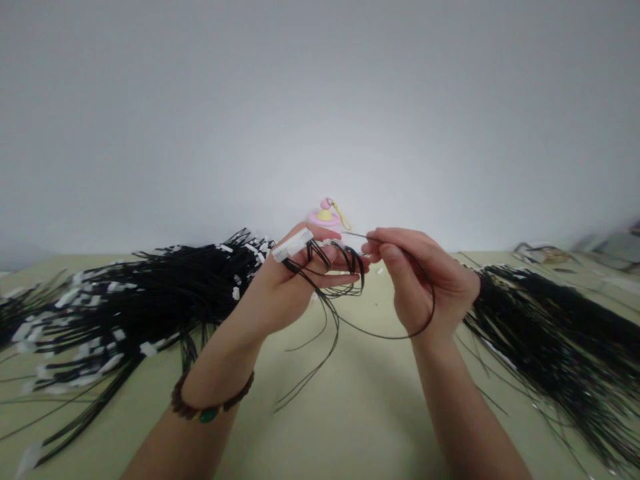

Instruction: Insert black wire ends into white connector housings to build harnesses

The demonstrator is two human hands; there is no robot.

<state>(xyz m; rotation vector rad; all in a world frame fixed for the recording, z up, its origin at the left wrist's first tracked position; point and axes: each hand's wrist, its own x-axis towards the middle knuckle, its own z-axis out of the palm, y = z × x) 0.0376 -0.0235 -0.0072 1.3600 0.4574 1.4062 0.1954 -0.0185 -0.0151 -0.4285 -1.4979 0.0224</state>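
My left hand (295, 287) is raised above the table, closed around a wire harness whose thin black wires loop over the fingers. A white multi-pin connector (293, 245) of this harness lies along the thumb side of that hand. A smaller white part (334, 244) is at the fingers, partly hidden by wires. My right hand (423, 273) pinches one black wire (385, 337) between thumb and forefinger. Its tip points left toward the left hand, and its length curves down under the right palm and back to the harness. Several loose wire ends (313, 377) hang below the left hand.
A big heap of black wires with white connectors (175, 287) covers the table's left side. Black wire bundles (555, 333) lie on the right. Behind my hands stands a pink and yellow object (325, 215) with a yellow strap, near the pale wall (320, 100).
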